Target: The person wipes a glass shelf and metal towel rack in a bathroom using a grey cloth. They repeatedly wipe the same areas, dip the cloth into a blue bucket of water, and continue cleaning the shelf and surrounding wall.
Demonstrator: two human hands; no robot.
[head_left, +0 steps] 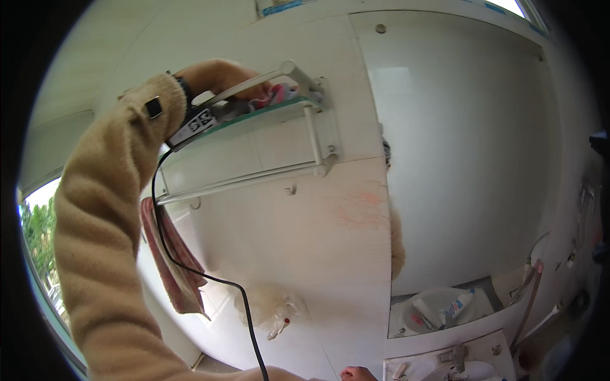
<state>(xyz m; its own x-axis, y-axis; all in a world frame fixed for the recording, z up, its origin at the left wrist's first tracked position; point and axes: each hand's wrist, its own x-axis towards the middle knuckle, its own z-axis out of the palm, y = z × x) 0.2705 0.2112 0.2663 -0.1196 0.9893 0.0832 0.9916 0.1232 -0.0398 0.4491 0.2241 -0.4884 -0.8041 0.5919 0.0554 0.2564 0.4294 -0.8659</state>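
Note:
My left arm, in a beige fleece sleeve with a dark wristband, reaches up over a wall-mounted glass shelf (267, 110). Behind the shelf's white rail is my left hand (224, 78), its fingers mostly hidden. They meet a pink, red and grey cloth (276, 94) on the glass; whether they grip it is unclear. Below the wrist, a black object with a printed label (193, 127) sits at the shelf's left end. A black cable (245, 295) hangs down from near it. Only part of my right hand (356, 373) shows at the bottom edge, fingers curled, contents not visible.
Under the shelf runs a towel bar (238, 183) with hooks and a pink-and-white towel (176, 266). A clear plastic bag (267, 305) hangs lower. To the right are a large mirror (467, 152), reflecting a basin and bottles, and a washbasin with a faucet (458, 358).

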